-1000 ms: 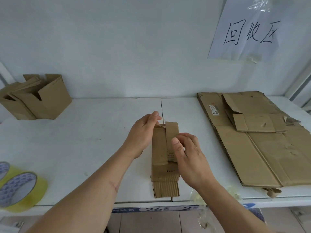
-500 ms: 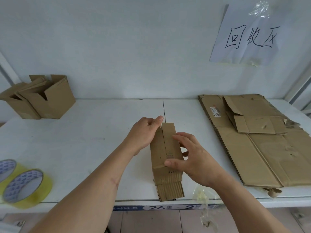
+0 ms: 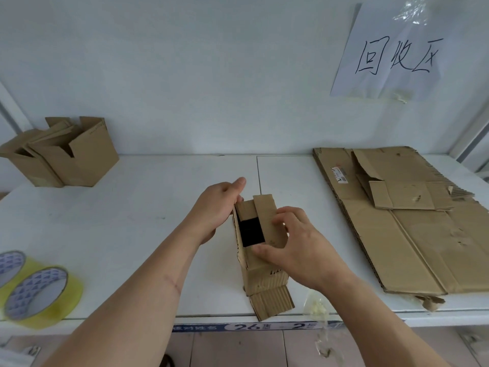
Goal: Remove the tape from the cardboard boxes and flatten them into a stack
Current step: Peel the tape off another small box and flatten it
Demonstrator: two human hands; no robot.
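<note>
1. A small cardboard box (image 3: 260, 250) stands at the front middle of the white tabletop (image 3: 132, 221), its top end opened so that a dark interior shows between the flaps.
2. The left hand (image 3: 214, 210) grips the box's far left edge, fingers curled over the rim with the thumb raised; judged purpose: to brace the box so it does not slide or tip.
3. The right hand (image 3: 293, 247) curls round the right side, thumb across the front panel and fingers over a raised top flap (image 3: 266, 215); judged purpose: to pull the flap open or press the walls together.
4. No tape is clearly visible on this box. Crumpled clear tape (image 3: 316, 307) lies at the tabletop's front edge, just beside the right wrist.
5. A stack of flattened cardboard (image 3: 412, 234) lies to the right, well apart from the held box; this is probably where the box goes once collapsed.
6. Two open boxes (image 3: 63, 154) wait at the far left against the wall, not yet flattened.
7. Two yellow tape rolls (image 3: 39, 295) sit at the near left edge.
8. A handwritten paper sign (image 3: 391, 54) hangs above the stack.
</note>
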